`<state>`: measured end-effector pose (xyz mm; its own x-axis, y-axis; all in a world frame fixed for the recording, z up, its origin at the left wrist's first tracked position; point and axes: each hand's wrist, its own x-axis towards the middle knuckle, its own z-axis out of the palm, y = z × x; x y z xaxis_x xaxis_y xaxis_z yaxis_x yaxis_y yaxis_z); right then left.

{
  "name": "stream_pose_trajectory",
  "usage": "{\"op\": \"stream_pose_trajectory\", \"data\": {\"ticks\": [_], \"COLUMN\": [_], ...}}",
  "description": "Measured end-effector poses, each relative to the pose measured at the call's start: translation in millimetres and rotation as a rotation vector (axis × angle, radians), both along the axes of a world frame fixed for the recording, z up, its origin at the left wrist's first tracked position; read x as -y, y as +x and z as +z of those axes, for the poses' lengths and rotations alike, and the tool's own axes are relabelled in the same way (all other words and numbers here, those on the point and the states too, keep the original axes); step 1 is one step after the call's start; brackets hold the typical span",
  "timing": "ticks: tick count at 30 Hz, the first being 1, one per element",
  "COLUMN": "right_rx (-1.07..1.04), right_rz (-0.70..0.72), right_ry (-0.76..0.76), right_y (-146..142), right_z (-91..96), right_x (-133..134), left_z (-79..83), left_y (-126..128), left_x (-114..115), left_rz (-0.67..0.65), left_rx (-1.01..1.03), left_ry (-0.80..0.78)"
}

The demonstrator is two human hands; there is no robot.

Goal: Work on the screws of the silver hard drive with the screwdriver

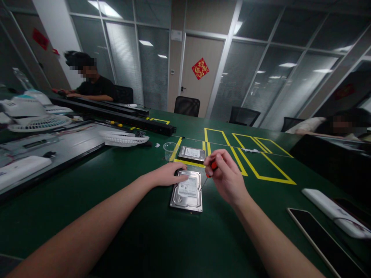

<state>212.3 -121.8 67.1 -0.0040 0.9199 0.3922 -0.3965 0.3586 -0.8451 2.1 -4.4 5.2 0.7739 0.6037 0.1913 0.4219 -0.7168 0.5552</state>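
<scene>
A silver hard drive (186, 197) with a white label lies flat on the green table in front of me. My left hand (171, 174) grips its upper left corner, thumb on the label and fingers around the far edge. In my right hand (223, 172) is a screwdriver (213, 165) with a red and black handle. Its thin shaft slants down to the drive's right edge; whether the tip sits in a screw is too small to tell. Just beyond, a second hard drive (191, 153) lies near a clear plastic cup (170, 150).
Yellow tape rectangles (275, 179) mark the green table (139, 239). White fan parts (123, 138), a large flat panel (72, 141) and long black bars (116, 112) lie at left. At right are a phone (321, 235) and a white device (333, 212). Two other people sit farther off.
</scene>
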Motion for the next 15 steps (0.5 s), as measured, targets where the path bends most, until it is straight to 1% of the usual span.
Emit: {"op": "stream_pose_trajectory", "data": {"ticks": [4,15], "right_rx": [-0.011,0.001], "right_rz": [0.025,0.01], "right_ry": [0.001,-0.025], "right_y": [1.0,0.1], "right_z": [1.6,-1.8], "right_x": [-1.2,0.4], "left_z": [0.0,-0.7], "left_y": [0.1,0.7], "left_x": [0.0,0.5], "left_rz": [0.012,-0.002], "left_rx": [-0.006,0.007], "left_ry": [-0.008,0.009]}}
